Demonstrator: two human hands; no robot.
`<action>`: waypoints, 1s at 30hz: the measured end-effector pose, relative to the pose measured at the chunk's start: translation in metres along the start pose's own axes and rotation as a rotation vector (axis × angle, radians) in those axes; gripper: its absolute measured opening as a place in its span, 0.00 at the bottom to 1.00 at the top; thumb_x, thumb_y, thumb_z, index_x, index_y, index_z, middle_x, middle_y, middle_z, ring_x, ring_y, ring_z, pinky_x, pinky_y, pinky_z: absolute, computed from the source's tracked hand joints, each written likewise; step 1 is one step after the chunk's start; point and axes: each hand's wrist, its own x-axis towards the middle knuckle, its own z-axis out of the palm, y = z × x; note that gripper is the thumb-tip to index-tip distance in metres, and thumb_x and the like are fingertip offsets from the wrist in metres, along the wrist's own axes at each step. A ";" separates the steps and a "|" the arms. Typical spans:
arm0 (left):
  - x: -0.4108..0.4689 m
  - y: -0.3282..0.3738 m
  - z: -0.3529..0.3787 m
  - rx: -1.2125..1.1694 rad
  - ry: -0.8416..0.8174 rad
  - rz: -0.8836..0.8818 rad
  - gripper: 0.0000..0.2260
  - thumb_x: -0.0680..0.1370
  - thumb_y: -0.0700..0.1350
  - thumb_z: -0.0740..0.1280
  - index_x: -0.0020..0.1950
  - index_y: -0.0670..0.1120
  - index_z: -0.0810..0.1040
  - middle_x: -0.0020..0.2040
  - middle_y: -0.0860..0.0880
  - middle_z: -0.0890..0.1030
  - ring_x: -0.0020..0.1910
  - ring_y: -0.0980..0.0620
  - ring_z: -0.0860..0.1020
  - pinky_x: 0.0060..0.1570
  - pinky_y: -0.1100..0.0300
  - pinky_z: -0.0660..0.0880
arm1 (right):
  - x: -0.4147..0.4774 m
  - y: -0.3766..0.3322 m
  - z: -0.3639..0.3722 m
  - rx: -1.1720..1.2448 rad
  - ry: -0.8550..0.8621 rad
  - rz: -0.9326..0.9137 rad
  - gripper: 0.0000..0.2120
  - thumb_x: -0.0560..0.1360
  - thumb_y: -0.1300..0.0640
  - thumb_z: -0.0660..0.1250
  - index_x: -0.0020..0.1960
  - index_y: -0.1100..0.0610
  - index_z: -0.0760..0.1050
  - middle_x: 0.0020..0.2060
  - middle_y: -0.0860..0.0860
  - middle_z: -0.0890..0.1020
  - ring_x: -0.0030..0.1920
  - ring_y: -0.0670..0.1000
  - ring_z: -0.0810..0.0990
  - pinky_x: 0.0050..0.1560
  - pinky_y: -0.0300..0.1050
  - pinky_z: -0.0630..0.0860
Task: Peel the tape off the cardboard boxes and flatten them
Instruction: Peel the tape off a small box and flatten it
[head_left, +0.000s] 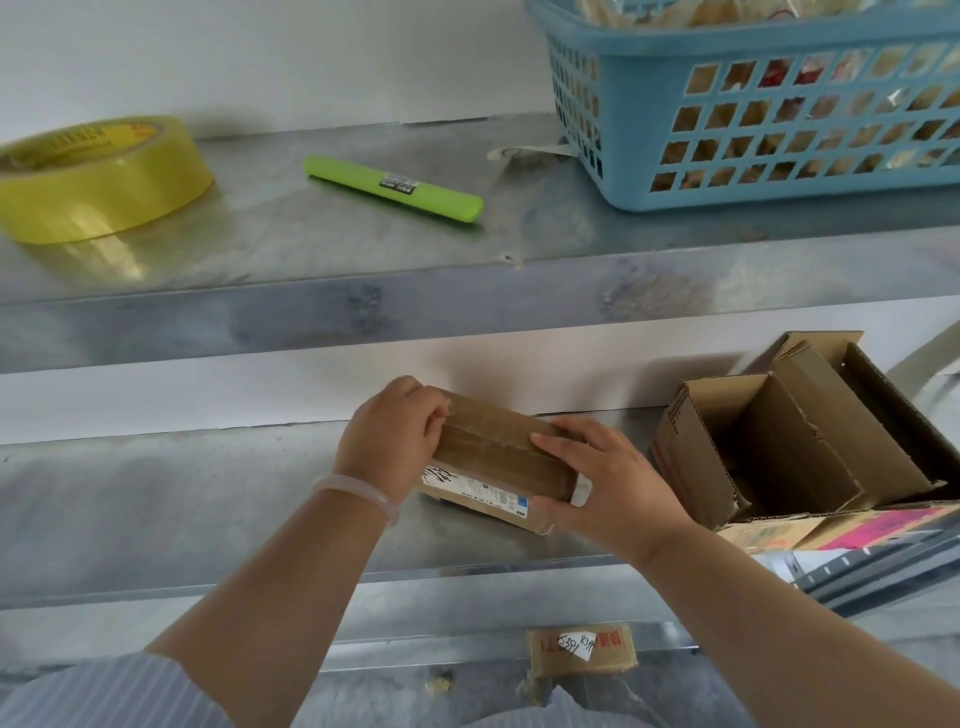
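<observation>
Grey metal shelf (156, 493) against white wall (208, 400); box (493, 449) on it.

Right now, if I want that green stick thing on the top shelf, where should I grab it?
Pinch the green stick around its middle, coming down from above. It lies flat on the upper shelf with bare shelf along both long sides, so a pinch across its narrow width should fit.

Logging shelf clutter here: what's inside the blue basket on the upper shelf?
The blue basket holds pale wrapped packets, a few red, seen over its rim and through its holes. Their contents and the basket floor are covered.
</observation>
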 end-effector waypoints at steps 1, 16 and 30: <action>-0.001 -0.003 0.002 0.002 0.004 0.017 0.03 0.75 0.39 0.69 0.45 0.46 0.82 0.42 0.51 0.78 0.38 0.50 0.77 0.39 0.59 0.75 | 0.000 0.001 0.000 -0.002 -0.003 0.000 0.32 0.68 0.34 0.65 0.71 0.39 0.67 0.70 0.38 0.65 0.69 0.44 0.63 0.69 0.41 0.60; -0.019 -0.012 0.007 -0.311 -0.100 0.009 0.22 0.80 0.43 0.57 0.74 0.49 0.64 0.55 0.55 0.74 0.58 0.53 0.72 0.62 0.53 0.70 | 0.008 0.006 -0.005 0.097 0.024 0.001 0.30 0.69 0.41 0.71 0.70 0.40 0.69 0.67 0.37 0.66 0.65 0.40 0.65 0.67 0.40 0.68; -0.024 -0.008 -0.001 -0.352 0.094 -0.028 0.27 0.70 0.63 0.66 0.67 0.55 0.75 0.60 0.57 0.74 0.60 0.55 0.72 0.63 0.53 0.70 | 0.008 0.006 0.001 0.123 -0.051 0.030 0.46 0.68 0.43 0.74 0.74 0.35 0.47 0.69 0.41 0.68 0.67 0.46 0.68 0.67 0.47 0.68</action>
